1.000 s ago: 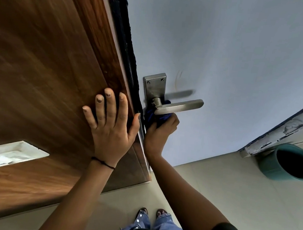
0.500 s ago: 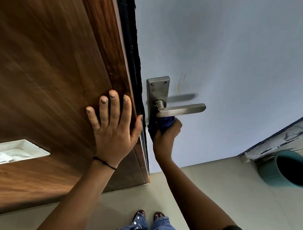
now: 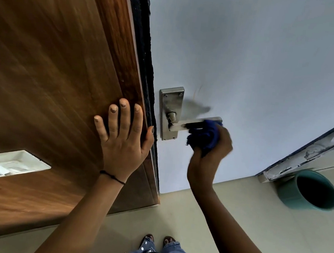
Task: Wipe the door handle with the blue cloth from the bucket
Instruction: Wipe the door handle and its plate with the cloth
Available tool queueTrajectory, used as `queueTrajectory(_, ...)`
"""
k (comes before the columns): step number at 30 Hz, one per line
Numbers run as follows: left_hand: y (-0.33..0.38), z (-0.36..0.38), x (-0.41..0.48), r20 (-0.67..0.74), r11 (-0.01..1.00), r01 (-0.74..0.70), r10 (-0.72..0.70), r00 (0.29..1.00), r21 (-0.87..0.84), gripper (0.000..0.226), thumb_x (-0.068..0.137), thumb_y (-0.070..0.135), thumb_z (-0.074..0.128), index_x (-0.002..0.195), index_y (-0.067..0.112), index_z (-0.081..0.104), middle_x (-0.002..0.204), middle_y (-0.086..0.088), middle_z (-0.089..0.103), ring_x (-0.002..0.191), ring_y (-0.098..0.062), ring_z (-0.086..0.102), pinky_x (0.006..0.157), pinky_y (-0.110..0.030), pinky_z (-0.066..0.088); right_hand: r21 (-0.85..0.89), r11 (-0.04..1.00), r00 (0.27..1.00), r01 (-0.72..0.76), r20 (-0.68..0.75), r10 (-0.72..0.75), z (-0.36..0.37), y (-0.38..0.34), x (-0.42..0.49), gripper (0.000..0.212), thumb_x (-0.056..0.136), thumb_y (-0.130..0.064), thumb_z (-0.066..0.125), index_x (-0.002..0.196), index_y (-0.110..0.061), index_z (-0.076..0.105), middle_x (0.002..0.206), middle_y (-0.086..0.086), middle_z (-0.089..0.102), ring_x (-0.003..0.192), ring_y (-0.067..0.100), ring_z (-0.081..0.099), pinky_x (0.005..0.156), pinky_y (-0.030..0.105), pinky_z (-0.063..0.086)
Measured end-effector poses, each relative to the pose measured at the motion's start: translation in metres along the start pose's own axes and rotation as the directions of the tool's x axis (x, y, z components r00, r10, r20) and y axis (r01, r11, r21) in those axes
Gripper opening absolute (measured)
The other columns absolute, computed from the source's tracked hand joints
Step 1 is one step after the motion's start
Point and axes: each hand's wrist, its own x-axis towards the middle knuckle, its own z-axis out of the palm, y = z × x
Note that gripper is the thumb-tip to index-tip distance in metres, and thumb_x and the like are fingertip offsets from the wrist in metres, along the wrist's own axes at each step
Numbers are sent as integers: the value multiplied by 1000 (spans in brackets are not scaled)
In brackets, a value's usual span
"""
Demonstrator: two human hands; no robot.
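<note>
- The pale, smooth door (image 3: 262,64) is standing beside a grained brown wood panel (image 3: 43,70).
- The round teal bucket (image 3: 308,190) is sitting on the glossy floor tiles.
- The left hand (image 3: 123,140) is lying flat on the wood, fingers spread.
- The right hand (image 3: 211,152) is gripping the crumpled blue cloth (image 3: 204,134) with closed fingers, pressing it against the outer end of the brushed-metal door handle (image 3: 193,123).

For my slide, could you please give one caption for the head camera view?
Right hand wipes the door handle with a blue cloth; left hand braces the wooden door.
</note>
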Motion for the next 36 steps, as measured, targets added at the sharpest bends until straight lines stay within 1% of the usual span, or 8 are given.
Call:
queueTrajectory(1,0,0,0,2,1000,0,0,1000,-4,87,91,44,47,151,14,-9,157,-4,-24,145,-19,-21,118,-43,-14,-173,969,979,177,131,-155,6,-7,4,63,73,10,56,120,-31,50,126,-18,51,122,21,47,106,42,39)
queueTrajectory(3,-1,-1,-1,2,1000,-5,5,1000,-10,86,91,44,48,151,14,-7,157,-4,-23,145,-19,-20,118,-42,-14,-441,807,901,393,361,-241,21,-15,6,51,79,0,56,128,-17,52,132,0,56,131,24,39,117,39,23)
queueTrajectory(8,-2,-2,0,-4,1000,-12,11,1000,-15,85,92,44,48,151,14,-6,158,-4,-22,146,-19,-19,118,-42,-14,-620,575,824,534,535,-187,8,-12,23,44,82,-14,51,126,-12,54,125,8,60,129,28,41,121,48,7)
queueTrajectory(13,-1,-2,-1,-5,1000,-6,6,1000,-20,86,91,44,48,151,14,-6,158,-4,-22,146,-19,-19,118,-42,-14,-668,643,910,375,396,-120,-1,-15,35,32,84,-5,52,115,-8,58,116,10,62,123,31,46,120,47,10)
queueTrajectory(19,-2,-1,-1,-9,1000,-15,15,1000,-22,85,91,43,48,151,14,-5,158,-4,-21,146,-19,-19,118,-42,-14,-579,602,787,550,600,-142,24,-26,10,43,90,-22,39,131,-11,49,132,10,56,131,30,44,121,47,13)
queueTrajectory(27,0,0,-1,-13,1000,-7,7,1000,-19,84,92,43,46,151,14,-5,158,-4,-21,146,-19,-18,118,-42,-13,-684,647,919,337,389,-67,4,-12,36,36,80,-3,52,115,-7,57,117,12,60,124,30,43,120,52,12)
queueTrajectory(32,-1,0,-1,-16,1000,-9,9,1000,-22,86,91,42,49,151,14,-5,158,-4,-21,146,-19,-19,118,-43,-13,-660,585,840,470,538,-68,41,-35,0,46,87,-22,36,130,-9,49,133,12,54,131,31,43,121,50,10)
queueTrajectory(36,-2,-1,0,-12,999,-12,11,1000,-34,88,90,41,52,152,14,-5,158,-4,-21,146,-19,-18,118,-42,-14,-648,457,767,609,629,-130,30,-24,15,45,86,-24,45,128,-7,50,125,12,58,121,32,49,120,49,17)
